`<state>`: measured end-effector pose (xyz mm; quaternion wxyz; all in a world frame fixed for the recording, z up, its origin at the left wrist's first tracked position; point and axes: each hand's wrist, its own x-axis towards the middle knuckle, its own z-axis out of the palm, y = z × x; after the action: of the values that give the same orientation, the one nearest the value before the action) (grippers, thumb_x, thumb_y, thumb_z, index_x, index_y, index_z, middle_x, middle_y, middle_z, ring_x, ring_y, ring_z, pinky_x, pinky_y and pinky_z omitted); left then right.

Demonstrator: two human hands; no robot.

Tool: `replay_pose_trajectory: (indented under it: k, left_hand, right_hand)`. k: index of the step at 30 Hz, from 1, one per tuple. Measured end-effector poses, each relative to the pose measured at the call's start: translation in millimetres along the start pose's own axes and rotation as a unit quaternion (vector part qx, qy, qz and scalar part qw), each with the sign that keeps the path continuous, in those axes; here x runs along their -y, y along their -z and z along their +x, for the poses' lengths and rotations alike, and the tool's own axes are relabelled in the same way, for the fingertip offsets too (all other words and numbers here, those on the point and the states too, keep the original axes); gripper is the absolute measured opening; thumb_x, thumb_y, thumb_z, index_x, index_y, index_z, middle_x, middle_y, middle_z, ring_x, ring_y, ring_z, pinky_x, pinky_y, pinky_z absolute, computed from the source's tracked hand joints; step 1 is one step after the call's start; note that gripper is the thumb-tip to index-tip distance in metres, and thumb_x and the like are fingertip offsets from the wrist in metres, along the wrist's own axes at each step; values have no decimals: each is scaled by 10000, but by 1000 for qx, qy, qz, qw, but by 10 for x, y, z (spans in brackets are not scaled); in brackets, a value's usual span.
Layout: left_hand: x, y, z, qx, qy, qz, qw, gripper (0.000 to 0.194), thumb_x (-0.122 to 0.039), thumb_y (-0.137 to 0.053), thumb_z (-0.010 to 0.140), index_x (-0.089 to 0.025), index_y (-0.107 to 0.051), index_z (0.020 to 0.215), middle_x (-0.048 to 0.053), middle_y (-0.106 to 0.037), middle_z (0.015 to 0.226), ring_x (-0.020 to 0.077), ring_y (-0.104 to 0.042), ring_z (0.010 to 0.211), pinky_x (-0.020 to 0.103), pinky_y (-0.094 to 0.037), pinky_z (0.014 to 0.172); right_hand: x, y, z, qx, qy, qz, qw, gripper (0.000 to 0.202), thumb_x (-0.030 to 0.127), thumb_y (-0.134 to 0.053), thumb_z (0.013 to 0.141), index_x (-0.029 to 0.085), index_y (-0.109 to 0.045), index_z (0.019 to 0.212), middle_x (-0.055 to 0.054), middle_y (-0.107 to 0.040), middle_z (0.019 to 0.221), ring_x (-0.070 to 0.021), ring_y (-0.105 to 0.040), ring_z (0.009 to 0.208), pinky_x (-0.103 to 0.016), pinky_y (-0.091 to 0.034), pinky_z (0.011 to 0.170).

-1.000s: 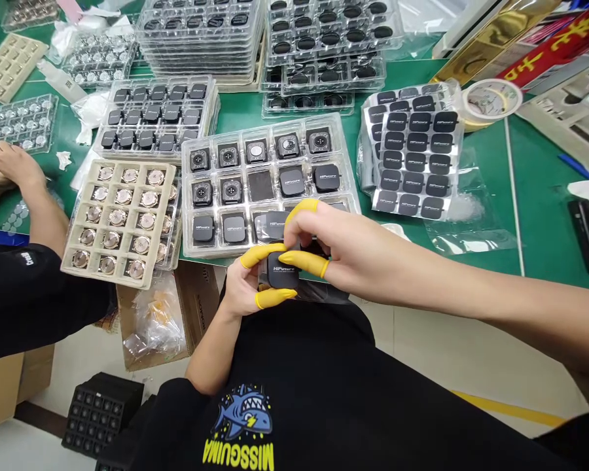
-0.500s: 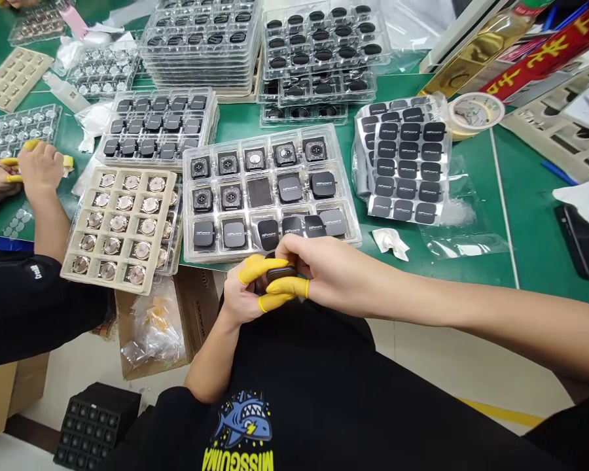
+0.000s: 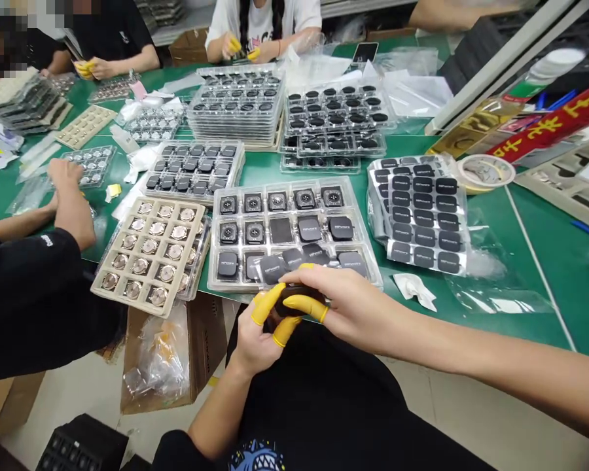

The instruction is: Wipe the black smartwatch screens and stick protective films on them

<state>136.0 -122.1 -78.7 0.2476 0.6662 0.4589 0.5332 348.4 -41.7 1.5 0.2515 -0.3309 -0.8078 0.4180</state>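
Note:
Low in front of the tray, my left hand (image 3: 260, 333) and my right hand (image 3: 341, 294), with yellow finger cots, are both closed on a dark watch body (image 3: 302, 302). Fingers hide much of it. Just above them, a strip of black printed films (image 3: 294, 260) lies across the front row of a clear plastic tray (image 3: 377, 278). Square smartwatch bodies (image 3: 306, 199) fill most of its pockets, some with a dark printed film on the face. To the right lie sheets of the same black films (image 3: 425, 219).
Left of the tray sits a beige tray of round watches (image 3: 150, 247). Behind stand stacked clear trays (image 3: 235, 111). At right are a tape roll (image 3: 485, 171), an oil bottle (image 3: 495, 111) and crumpled tissue (image 3: 415, 291). A co-worker's hand (image 3: 66, 173) is at far left; others sit opposite.
The view has tilted up, bringing people across the table into sight. The film strip over the tray has shifted left and changed its bend. Both hands stay on the watch body.

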Motion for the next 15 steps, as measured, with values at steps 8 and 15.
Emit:
replay_pose_trajectory:
  k: [8,15]
  left_hand:
    - [-65,266,-100,-24,41,-36,998,419,-173,-850,964,-246,-834,1376,85,-863,1056,168,-835,836,207,-698,746]
    - [3,454,-409,-80,90,8,993,358,-217,-924,905,-234,-886,1260,101,-891,1098,199,-877,903,222,-725,824]
  right_hand:
    - [-363,334,755,-98,-72,-62,991,203,364,-600,1093,229,-751,1092,-90,-836,1045,-258,-742,887,-375,-524,777]
    - [-642,214,1085,-24,-144,-177,973,228,380,-632,1111,203,-774,1137,-146,-758,1261,-282,-715,958,-375,-459,777]
